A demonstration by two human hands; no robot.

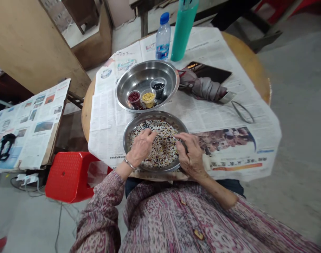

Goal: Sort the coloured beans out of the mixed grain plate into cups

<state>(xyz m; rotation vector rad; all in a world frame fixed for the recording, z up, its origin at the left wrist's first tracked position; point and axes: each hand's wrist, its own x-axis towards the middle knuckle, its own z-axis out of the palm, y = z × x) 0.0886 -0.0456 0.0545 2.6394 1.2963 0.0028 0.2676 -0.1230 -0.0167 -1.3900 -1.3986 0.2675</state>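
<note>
A shallow metal basin (185, 127) at the table's near edge holds mixed white, red, black and yellow grains and beans (160, 154). My left hand (142, 147) is over its left side, fingers curled together; anything between the fingertips is hidden. At the right rim, my right hand (191, 154) has its thumb and forefinger apart, with nothing visible between them. Just beyond stands a larger metal basin (131, 79). Inside are three clear plastic cups: a cup of red beans (134, 98), a cup of yellow beans (148, 98) and a cup of black beans (158, 86).
Newspaper (244, 116) covers the round table. A water bottle (163, 38) and a teal bottle (183, 33) stand behind the basins. To the right lie a folded umbrella (209, 88) and a dark flat device (211, 73). A red stool (66, 175) is at floor left.
</note>
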